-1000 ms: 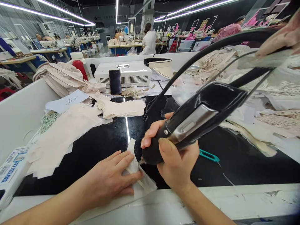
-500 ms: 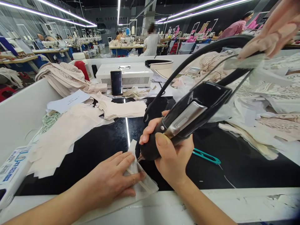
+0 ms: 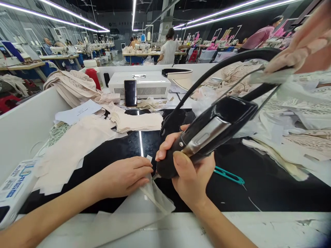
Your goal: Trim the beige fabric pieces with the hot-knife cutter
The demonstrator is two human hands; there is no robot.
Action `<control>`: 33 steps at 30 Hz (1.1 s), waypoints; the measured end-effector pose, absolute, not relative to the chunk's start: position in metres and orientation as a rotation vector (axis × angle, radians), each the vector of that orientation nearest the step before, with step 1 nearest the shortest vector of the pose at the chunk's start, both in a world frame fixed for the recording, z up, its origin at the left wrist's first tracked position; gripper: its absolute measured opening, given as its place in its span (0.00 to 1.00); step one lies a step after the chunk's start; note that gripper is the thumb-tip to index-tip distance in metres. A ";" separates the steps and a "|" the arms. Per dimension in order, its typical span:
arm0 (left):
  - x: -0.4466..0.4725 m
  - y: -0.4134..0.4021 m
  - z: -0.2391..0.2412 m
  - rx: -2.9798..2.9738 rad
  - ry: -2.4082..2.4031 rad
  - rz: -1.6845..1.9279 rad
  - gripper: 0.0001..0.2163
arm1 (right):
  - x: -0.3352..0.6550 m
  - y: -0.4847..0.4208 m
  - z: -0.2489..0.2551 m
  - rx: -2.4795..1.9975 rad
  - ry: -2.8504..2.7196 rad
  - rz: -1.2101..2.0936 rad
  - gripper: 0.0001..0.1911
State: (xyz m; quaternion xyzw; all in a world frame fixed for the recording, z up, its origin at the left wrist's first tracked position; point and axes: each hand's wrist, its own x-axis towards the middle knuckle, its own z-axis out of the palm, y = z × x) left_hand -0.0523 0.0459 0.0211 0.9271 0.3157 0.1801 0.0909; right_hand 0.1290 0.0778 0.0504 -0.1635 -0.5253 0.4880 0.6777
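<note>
My right hand [image 3: 192, 179] is wrapped round a black corded hand tool [image 3: 207, 132] with a silver lever on its side. The tool tilts down to the left, and its narrow metal tip [image 3: 156, 176] meets the edge of a sheer whitish fabric [image 3: 144, 206]. Close beside the tip, my left hand [image 3: 128, 175] has its fingers together, gripping the fabric's upper edge against the black work surface [image 3: 106, 158]. The fabric spreads over the table's front edge. At upper right, what looks like another person's hand [image 3: 305, 55], blurred, is by the tool's thick cord [image 3: 227, 57].
Teal thread snips [image 3: 229, 175] lie right of my right hand. Cut cream fabric pieces [image 3: 74, 148] and a fabric stack [image 3: 138, 122] are on the left. Behind stand a phone [image 3: 130, 93] and a white vented box [image 3: 152, 84]. Lace fabric [image 3: 305, 103] piles up on the right.
My left hand has slid up and slightly left along the fabric, drawing its fingers together beside the tip. More of the fabric shows below. The right hand and tool have barely moved.
</note>
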 end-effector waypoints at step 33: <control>-0.062 0.041 0.005 2.777 0.956 0.660 0.14 | 0.125 0.091 0.063 -0.430 -1.201 1.122 0.21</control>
